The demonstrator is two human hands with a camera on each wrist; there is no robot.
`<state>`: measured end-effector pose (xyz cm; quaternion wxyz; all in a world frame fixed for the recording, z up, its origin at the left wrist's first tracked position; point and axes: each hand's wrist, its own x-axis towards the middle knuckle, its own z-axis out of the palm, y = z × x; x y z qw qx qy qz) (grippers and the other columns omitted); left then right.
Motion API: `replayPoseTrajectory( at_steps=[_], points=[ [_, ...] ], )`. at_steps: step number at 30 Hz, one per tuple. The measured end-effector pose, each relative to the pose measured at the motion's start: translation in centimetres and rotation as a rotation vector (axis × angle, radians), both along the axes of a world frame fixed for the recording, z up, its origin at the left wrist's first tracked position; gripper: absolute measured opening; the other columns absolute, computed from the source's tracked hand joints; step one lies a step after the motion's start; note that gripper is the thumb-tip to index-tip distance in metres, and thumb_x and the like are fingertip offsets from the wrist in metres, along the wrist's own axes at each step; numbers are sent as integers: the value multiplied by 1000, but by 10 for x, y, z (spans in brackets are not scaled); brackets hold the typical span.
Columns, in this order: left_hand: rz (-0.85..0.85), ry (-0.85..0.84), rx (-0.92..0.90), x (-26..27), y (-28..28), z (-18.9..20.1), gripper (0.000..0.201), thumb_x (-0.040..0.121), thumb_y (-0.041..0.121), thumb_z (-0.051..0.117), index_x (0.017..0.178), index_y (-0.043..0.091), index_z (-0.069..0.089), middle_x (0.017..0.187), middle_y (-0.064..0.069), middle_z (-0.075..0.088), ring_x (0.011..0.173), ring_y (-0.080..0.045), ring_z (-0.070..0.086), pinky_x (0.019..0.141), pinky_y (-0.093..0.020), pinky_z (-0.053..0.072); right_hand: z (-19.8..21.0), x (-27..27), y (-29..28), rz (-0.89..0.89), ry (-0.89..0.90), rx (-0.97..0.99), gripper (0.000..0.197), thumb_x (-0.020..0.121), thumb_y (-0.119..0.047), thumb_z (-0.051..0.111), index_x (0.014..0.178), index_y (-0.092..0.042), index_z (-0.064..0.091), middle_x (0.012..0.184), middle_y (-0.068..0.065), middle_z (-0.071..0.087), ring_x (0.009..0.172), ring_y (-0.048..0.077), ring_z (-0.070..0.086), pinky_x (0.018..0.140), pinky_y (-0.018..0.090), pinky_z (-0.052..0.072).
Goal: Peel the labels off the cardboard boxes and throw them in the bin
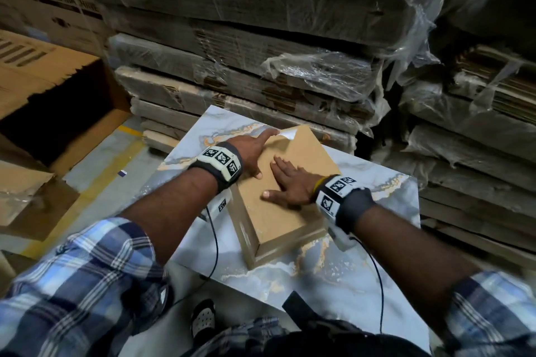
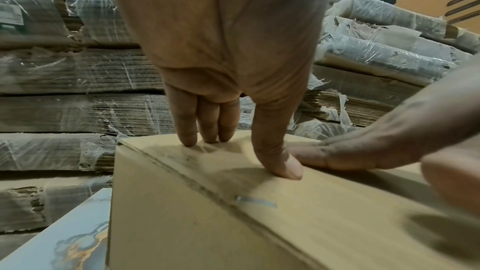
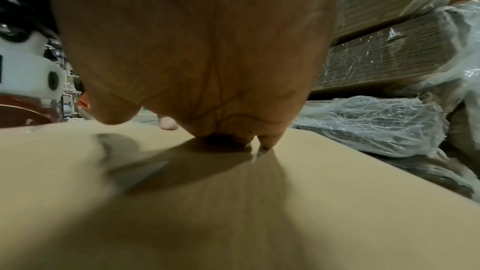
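Note:
A small brown cardboard box [image 1: 278, 211] lies on a marble-patterned table [image 1: 362, 269]. A white label [image 1: 286, 134] sits at the box's far corner, with its edge curled up. My left hand [image 1: 261, 148] reaches to that corner with fingers straight, and the index fingertip touches the label's edge. In the left wrist view the left hand [image 2: 239, 151] has fingertips on the box's [image 2: 233, 223] far edge and the thumb on top; the label is hidden there. My right hand [image 1: 285, 182] lies flat on the box top and presses it down, palm low over the cardboard [image 3: 233, 213].
A large open cardboard carton [image 1: 58, 113] stands on the floor at the left. Stacks of shrink-wrapped flattened cardboard [image 1: 261, 66] wall off the back and the right side [image 1: 478, 124]. Thin black cables [image 1: 216, 240] hang from my wrists over the table's front.

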<state>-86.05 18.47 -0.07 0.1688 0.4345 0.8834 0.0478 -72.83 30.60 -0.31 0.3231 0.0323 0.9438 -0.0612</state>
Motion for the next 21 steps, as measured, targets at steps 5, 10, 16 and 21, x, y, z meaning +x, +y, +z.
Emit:
replayPoseTrajectory(
  at_steps=[5, 10, 16, 21],
  points=[
    [9, -8, -9, 2, 1, -2, 116, 67, 31, 90, 147, 40, 7, 121, -16, 64, 106, -37, 62, 84, -42, 52, 0, 37, -2, 48, -24, -78, 100, 93, -74, 31, 157, -13, -17, 162, 8, -28, 153, 24, -14, 124, 41, 0],
    [17, -12, -9, 0, 1, -2, 116, 67, 32, 90, 148, 39, 7, 120, -18, 64, 104, -37, 63, 81, -39, 50, 7, 31, 8, 51, -60, -94, 85, 100, -64, 27, 158, -17, -13, 163, 1, -26, 153, 19, -11, 124, 44, -1],
    [18, -22, -6, 2, 1, 0, 115, 69, 31, 89, 150, 36, 8, 123, -17, 63, 108, -37, 61, 76, -35, 42, 0, 20, -11, -10, 25, -39, 99, 94, -75, 29, 156, -13, -17, 161, 8, -28, 152, 24, -15, 124, 44, -1],
    [26, -32, 4, -1, -1, -2, 114, 68, 32, 89, 148, 37, 9, 124, -17, 63, 107, -37, 62, 84, -41, 50, -5, 53, -3, 69, 13, -50, 91, 96, -71, 27, 158, -18, -15, 163, 1, -26, 153, 19, -10, 125, 42, 1]
  ],
)
